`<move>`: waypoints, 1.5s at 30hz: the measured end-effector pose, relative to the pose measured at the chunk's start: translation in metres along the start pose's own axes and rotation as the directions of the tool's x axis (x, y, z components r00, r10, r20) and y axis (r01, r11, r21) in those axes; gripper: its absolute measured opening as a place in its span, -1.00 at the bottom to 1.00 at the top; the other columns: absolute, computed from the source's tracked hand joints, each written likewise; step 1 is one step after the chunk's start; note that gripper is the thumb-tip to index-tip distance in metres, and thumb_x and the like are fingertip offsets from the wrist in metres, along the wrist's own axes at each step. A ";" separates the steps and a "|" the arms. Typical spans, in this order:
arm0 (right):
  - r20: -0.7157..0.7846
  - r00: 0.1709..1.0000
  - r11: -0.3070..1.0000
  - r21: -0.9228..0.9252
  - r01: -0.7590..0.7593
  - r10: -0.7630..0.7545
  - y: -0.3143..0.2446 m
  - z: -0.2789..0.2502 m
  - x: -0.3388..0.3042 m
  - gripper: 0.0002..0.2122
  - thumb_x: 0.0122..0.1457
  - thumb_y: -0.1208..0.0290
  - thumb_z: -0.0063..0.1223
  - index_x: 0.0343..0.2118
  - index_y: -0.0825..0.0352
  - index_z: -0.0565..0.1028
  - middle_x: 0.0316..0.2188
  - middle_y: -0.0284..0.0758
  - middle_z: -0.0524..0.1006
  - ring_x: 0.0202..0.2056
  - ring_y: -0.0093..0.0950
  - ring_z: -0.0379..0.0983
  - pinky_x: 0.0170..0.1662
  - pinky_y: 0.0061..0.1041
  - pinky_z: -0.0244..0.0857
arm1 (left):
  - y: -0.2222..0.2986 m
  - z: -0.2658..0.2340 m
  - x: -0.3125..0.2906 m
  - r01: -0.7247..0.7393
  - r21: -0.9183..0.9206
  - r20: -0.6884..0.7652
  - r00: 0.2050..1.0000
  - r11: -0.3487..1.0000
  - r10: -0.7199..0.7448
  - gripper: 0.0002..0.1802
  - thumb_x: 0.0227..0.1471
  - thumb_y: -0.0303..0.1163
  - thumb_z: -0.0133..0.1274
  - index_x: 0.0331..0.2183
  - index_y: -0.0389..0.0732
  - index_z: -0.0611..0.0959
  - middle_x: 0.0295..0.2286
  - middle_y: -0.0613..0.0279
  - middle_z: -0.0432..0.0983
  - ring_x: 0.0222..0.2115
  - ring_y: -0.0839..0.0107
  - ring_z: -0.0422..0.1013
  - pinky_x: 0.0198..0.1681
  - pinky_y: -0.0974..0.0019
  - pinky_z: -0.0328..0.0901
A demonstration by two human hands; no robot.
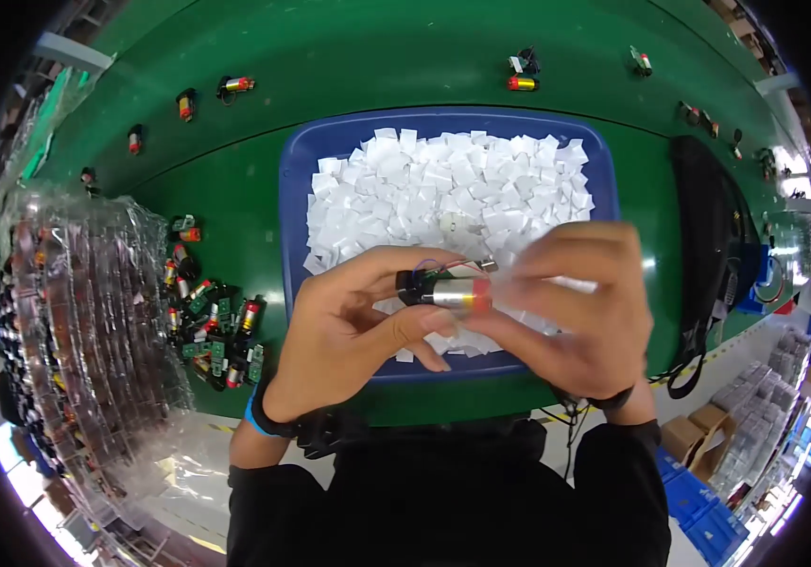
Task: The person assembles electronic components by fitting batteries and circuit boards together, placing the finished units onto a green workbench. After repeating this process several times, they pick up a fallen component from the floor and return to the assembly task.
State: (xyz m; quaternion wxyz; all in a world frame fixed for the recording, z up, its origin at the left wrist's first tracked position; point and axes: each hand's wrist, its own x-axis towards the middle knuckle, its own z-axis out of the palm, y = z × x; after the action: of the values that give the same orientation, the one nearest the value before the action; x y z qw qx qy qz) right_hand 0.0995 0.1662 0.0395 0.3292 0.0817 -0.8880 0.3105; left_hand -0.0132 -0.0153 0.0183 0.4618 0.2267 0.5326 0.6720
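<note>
My left hand (344, 326) is closed round a small cylindrical battery (445, 292) with a silver body, a black end and a red end. Thin wires run along its upper side to a small part. Close to the red end is my right hand (583, 317), its fingers smeared by motion; whether they hold anything cannot be made out. Both hands are above a blue tray (453, 114) heaped with small white square pieces (453, 189).
Several similar batteries with green circuit boards (218, 335) are piled left of the tray. Beside them stands a stack of clear plastic trays (94, 312). More assemblies (523, 83) are scattered along the far green surface (377, 57). A black bag (703, 236) lies at right.
</note>
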 end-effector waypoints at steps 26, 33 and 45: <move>0.113 0.929 0.824 0.434 -0.365 0.352 0.003 0.014 -0.022 -0.77 0.00 0.47 0.33 -0.27 0.42 0.59 -0.59 -0.27 0.56 -0.60 -0.51 0.50 -0.55 -0.61 0.29 | -0.009 0.004 -0.004 -0.339 0.433 0.054 0.935 0.835 0.352 -0.56 0.01 -0.69 0.14 -0.01 -0.46 0.50 -0.14 -0.09 0.54 -0.31 0.32 0.56 -0.38 0.40 0.54; 0.091 0.996 0.995 0.101 -0.012 0.003 0.010 -0.003 -0.014 -0.69 -0.23 0.45 0.37 -0.32 0.32 0.64 -0.49 -0.36 0.55 -0.53 -0.50 0.48 -0.53 -0.61 0.33 | -0.003 -0.018 0.001 0.281 -0.473 0.244 0.952 0.835 -0.182 -0.62 0.19 -0.48 0.03 0.01 -0.46 0.47 -0.17 -0.05 0.53 -0.35 0.28 0.57 -0.46 0.38 0.54; 0.133 0.983 0.970 -0.188 0.154 -0.130 0.010 -0.003 -0.008 -0.71 -0.35 0.48 0.29 -0.42 0.32 0.61 -0.46 -0.41 0.48 -0.50 -0.47 0.42 -0.55 -0.59 0.31 | 0.009 -0.003 0.000 0.366 -0.143 0.114 0.929 0.920 -0.352 -0.54 0.20 -0.34 0.04 -0.01 -0.53 0.45 -0.22 -0.14 0.56 -0.40 0.14 0.60 -0.53 0.32 0.53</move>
State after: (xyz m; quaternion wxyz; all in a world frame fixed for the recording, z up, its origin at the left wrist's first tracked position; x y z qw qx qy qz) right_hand 0.1038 0.1755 0.0317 0.3033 0.1306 -0.9243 0.1912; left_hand -0.0190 -0.0169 0.0258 0.6165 0.1160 0.4886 0.6065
